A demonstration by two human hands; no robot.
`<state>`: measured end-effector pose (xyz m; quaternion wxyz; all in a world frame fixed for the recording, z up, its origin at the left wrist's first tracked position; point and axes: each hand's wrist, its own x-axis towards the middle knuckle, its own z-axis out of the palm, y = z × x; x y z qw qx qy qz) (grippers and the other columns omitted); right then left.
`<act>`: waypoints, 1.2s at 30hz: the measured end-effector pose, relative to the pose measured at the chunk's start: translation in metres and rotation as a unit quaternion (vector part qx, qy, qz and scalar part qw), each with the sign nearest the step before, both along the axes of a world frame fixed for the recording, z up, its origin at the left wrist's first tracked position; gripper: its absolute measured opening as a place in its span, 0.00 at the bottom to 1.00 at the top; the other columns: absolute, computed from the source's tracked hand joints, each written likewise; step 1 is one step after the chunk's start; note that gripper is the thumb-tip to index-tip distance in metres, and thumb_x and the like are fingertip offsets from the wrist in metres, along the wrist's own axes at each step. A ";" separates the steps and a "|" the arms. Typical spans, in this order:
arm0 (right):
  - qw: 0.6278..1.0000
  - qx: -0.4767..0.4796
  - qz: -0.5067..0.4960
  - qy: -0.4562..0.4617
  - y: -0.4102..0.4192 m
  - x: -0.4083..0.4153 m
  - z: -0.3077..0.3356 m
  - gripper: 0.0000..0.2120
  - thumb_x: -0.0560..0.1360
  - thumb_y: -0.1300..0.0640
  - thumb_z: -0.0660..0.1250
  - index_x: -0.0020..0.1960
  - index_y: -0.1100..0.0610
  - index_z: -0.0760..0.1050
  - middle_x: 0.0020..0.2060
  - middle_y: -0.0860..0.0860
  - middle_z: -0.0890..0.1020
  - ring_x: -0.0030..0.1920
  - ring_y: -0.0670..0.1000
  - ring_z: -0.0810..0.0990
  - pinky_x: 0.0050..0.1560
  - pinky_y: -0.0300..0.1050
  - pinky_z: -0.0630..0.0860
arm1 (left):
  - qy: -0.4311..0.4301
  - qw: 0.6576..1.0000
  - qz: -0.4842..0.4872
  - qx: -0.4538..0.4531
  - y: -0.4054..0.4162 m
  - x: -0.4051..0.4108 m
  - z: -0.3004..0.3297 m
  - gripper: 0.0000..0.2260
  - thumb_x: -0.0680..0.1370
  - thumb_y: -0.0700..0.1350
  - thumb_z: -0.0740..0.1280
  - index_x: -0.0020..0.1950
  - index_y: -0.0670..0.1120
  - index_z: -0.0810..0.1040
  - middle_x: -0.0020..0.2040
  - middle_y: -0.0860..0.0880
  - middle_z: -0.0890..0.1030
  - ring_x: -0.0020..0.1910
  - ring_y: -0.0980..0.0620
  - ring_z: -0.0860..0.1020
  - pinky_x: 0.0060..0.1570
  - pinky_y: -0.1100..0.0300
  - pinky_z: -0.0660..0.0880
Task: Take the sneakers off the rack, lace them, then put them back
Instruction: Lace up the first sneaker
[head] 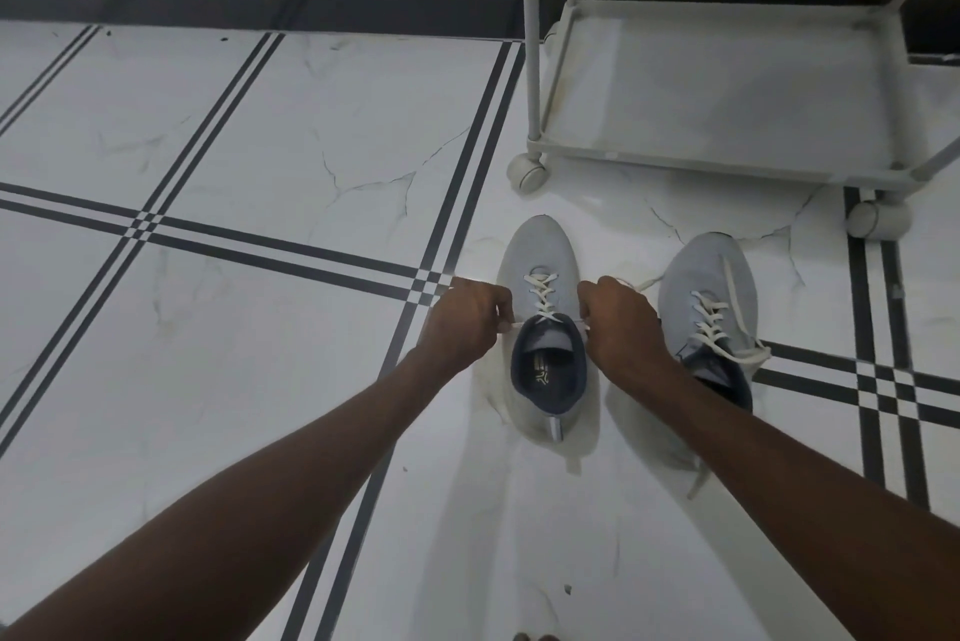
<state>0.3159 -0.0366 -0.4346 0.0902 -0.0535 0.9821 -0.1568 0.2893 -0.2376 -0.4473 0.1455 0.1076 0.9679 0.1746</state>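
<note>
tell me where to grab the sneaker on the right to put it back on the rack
Grip the right sneaker at its navy heel collar, coming from above and behind. The opening faces up toward the person, and loose laces drape over the front.

Rack (727,84): top and right side cut off by frame edges; only the lowest shelf and parts of the posts show.
Right sneaker (709,297): heel hidden behind the right forearm.
Left hand (465,323), right hand (621,323): fingertips curl under, so the grip on the lace ends (506,326) is mostly hidden.
Insole print of the left sneaker (543,245): too small to read.
Both arms cut off at the bottom edge.
</note>
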 end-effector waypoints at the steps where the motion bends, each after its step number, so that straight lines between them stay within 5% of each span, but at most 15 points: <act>1: 1.000 0.013 -0.001 -0.009 0.000 0.001 0.001 0.06 0.73 0.67 0.65 0.49 0.61 0.74 0.48 0.59 0.78 0.48 0.61 0.79 0.41 0.50 0.71 | 0.000 1.000 -0.001 -0.005 0.000 0.001 -0.001 0.07 0.73 0.38 0.71 0.39 0.50 0.82 0.38 0.50 0.85 0.37 0.47 0.82 0.36 0.54 0.79; 10: 0.999 0.033 -0.019 -0.016 0.004 0.001 -0.004 0.08 0.72 0.67 0.65 0.50 0.60 0.75 0.47 0.57 0.79 0.47 0.61 0.80 0.43 0.48 0.73 | 0.012 0.999 -0.002 -0.044 0.000 0.004 -0.001 0.05 0.75 0.40 0.71 0.42 0.50 0.82 0.41 0.51 0.85 0.39 0.49 0.82 0.35 0.58 0.74; 14: 0.994 -0.027 -0.045 -0.094 0.013 -0.003 0.000 0.03 0.72 0.63 0.69 0.44 0.61 0.79 0.44 0.59 0.84 0.44 0.59 0.82 0.42 0.47 0.76 | -0.133 0.991 0.022 0.018 -0.008 -0.008 0.014 0.08 0.76 0.48 0.73 0.41 0.45 0.85 0.34 0.48 0.84 0.30 0.53 0.81 0.34 0.64 0.74; 16: 0.984 -0.077 -0.058 -0.148 0.020 -0.009 0.008 0.08 0.73 0.58 0.72 0.39 0.62 0.80 0.40 0.60 0.85 0.38 0.55 0.79 0.38 0.41 0.71 | -0.200 0.977 0.033 0.070 -0.015 -0.013 0.025 0.11 0.77 0.49 0.72 0.42 0.42 0.85 0.34 0.47 0.83 0.30 0.56 0.79 0.34 0.67 0.73; 20: 0.938 -0.190 -0.065 -0.282 0.027 -0.025 0.040 0.12 0.75 0.58 0.70 0.35 0.64 0.80 0.29 0.58 0.80 0.28 0.50 0.74 0.31 0.37 0.70 | -0.307 0.914 0.075 0.255 -0.020 -0.012 0.047 0.14 0.78 0.50 0.71 0.50 0.38 0.84 0.45 0.39 0.84 0.45 0.51 0.82 0.54 0.57 0.79; 24: 0.903 -0.319 -0.090 -0.273 0.030 -0.034 0.052 0.15 0.74 0.55 0.71 0.31 0.58 0.82 0.44 0.67 0.84 0.37 0.59 0.75 0.44 0.51 0.74 | -0.264 0.881 0.109 0.376 -0.015 -0.017 0.062 0.13 0.77 0.53 0.71 0.47 0.44 0.85 0.57 0.42 0.85 0.58 0.47 0.82 0.66 0.47 0.74; 26: 0.899 -0.358 -0.103 -0.229 0.027 -0.034 0.056 0.13 0.72 0.51 0.71 0.33 0.57 0.83 0.47 0.63 0.85 0.43 0.65 0.79 0.50 0.56 0.78 | -0.267 0.852 0.116 0.436 -0.008 -0.021 0.069 0.11 0.79 0.51 0.68 0.48 0.45 0.85 0.58 0.45 0.85 0.59 0.46 0.82 0.63 0.51 0.75; 30: 0.871 -0.439 -0.116 -0.190 0.023 -0.039 0.062 0.10 0.75 0.53 0.71 0.40 0.59 0.83 0.45 0.59 0.87 0.46 0.54 0.84 0.53 0.49 0.78 | -0.276 0.814 0.145 0.491 0.015 -0.026 0.072 0.11 0.79 0.45 0.69 0.56 0.39 0.82 0.50 0.43 0.84 0.49 0.50 0.82 0.54 0.55 0.79; 36: 0.855 -0.469 -0.126 -0.181 0.026 -0.039 0.056 0.08 0.74 0.56 0.72 0.49 0.59 0.84 0.45 0.59 0.87 0.42 0.50 0.83 0.48 0.46 0.79 | -0.318 0.813 0.157 0.463 0.034 -0.029 0.056 0.13 0.76 0.39 0.72 0.59 0.38 0.82 0.49 0.39 0.81 0.40 0.49 0.79 0.37 0.62 0.78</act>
